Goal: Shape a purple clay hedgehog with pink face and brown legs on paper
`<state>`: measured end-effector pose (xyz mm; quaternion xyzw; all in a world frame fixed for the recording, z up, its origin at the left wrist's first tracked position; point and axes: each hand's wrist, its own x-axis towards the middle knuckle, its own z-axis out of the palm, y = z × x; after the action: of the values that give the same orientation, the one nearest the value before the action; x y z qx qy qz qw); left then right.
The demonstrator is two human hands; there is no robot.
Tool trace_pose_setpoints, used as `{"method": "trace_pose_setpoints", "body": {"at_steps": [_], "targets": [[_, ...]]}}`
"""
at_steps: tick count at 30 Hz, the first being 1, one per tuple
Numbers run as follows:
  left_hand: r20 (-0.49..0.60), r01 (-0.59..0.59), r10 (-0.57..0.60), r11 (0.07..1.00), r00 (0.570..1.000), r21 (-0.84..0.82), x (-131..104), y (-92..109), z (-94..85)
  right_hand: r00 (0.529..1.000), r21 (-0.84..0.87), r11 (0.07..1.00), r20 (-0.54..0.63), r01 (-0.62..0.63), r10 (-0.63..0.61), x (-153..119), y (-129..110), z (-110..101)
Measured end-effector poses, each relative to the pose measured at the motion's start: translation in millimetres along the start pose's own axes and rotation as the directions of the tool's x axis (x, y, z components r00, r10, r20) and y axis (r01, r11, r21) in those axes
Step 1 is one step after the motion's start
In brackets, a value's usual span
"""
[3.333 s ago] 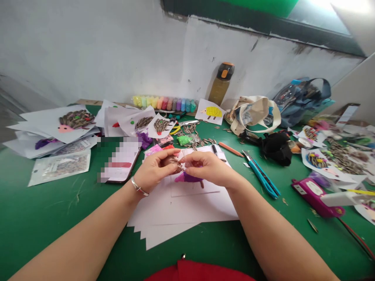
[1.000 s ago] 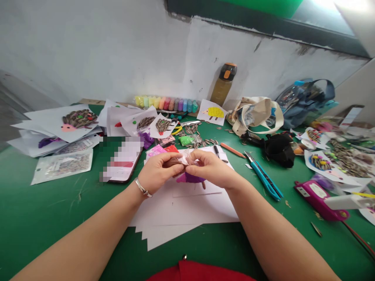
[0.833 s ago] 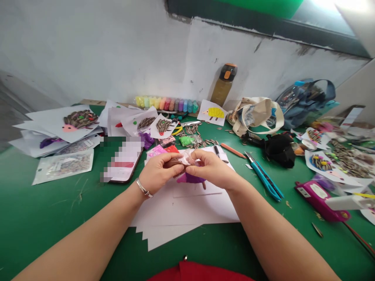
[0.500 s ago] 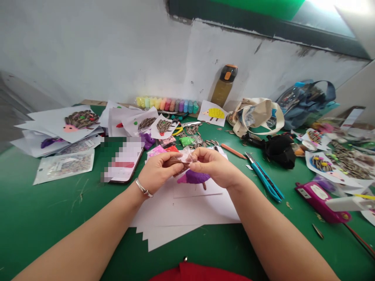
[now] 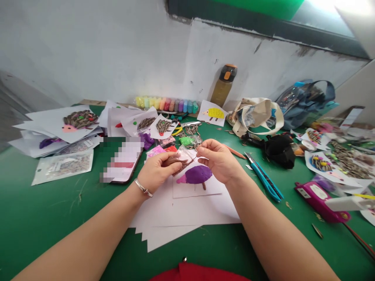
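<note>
My left hand is closed on a small bag of brown clay, its clear plastic gathered near the fingertips. My right hand pinches the end of a thin brown strand of clay stretching from the bag. Below both hands lies a sheet of white paper on a stack. On it is a hedgehog figure with a purple clay body, a pink snout and one brown leg. Pencil lines run around the figure.
A phone and stacked pictures lie left. To the right are an orange crayon-like stick, a teal utility knife, a black pouch and a magenta glue gun-like device. Behind stand clay packs and a bottle.
My right hand has moved slightly up and right, away from the left, drawing out a thin brown strand. More of the purple body now shows. My left hand stays in place.
</note>
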<state>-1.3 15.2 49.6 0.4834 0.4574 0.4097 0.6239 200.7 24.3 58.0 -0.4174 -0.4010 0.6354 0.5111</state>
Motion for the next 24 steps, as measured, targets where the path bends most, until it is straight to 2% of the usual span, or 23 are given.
{"method": "trace_pose_setpoints", "body": {"at_steps": [8,17,24], "targets": [[-0.047,-0.036,0.037,0.999,0.998,0.024,3,4,-2.7,0.999,0.022,1.0,0.026,-0.021,0.021,-1,0,0],[-0.068,-0.103,0.107,0.993,0.992,0.057,10,-4,-11.3,0.996,0.108,0.991,0.037,-0.08,0.076,-4,-5,-3],[-0.05,-0.119,0.123,0.99,0.991,0.071,11,-4,-13.7,0.999,0.021,0.999,0.04,-0.031,0.03,-10,-15,0]]}}
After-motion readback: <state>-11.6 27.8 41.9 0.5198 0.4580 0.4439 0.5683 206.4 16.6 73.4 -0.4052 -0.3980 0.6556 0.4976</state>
